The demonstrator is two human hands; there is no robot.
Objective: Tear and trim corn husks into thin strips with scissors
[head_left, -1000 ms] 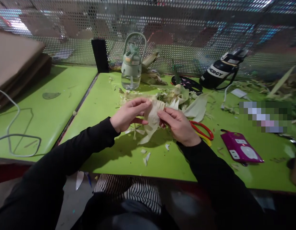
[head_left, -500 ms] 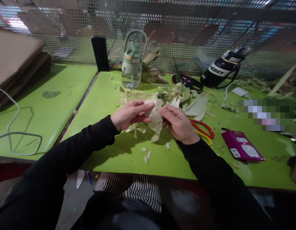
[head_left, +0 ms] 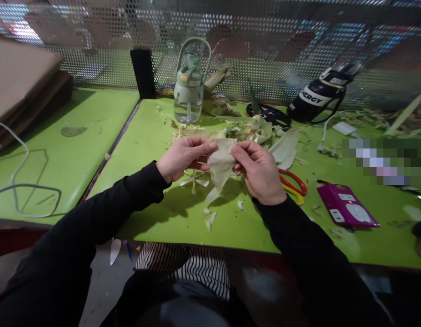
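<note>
A pale piece of corn husk (head_left: 221, 164) is stretched between my two hands above the green table. My left hand (head_left: 187, 158) pinches its upper left edge between thumb and fingers. On the other side, my right hand (head_left: 260, 170) grips the upper right edge, fingers curled in. The husk's narrow end hangs down toward the table. Behind the hands lies a heap of husk scraps (head_left: 258, 131), with a broad pale husk leaf (head_left: 286, 147) at its right. Scissors with red and yellow handles (head_left: 294, 184) lie partly hidden behind my right hand. A star-shaped husk piece (head_left: 194, 181) rests below my left hand.
A green water bottle (head_left: 189, 93) and a leaning black bottle (head_left: 316, 97) stand at the back before a perforated metal screen (head_left: 104, 59). A purple power strip (head_left: 347, 206) lies at right. Brown cardboard (head_left: 22, 77) and a grey cable (head_left: 33, 187) are at left.
My hands have drawn slightly apart, and the husk between them is now spread wider and flatter. The view has shifted a little.
</note>
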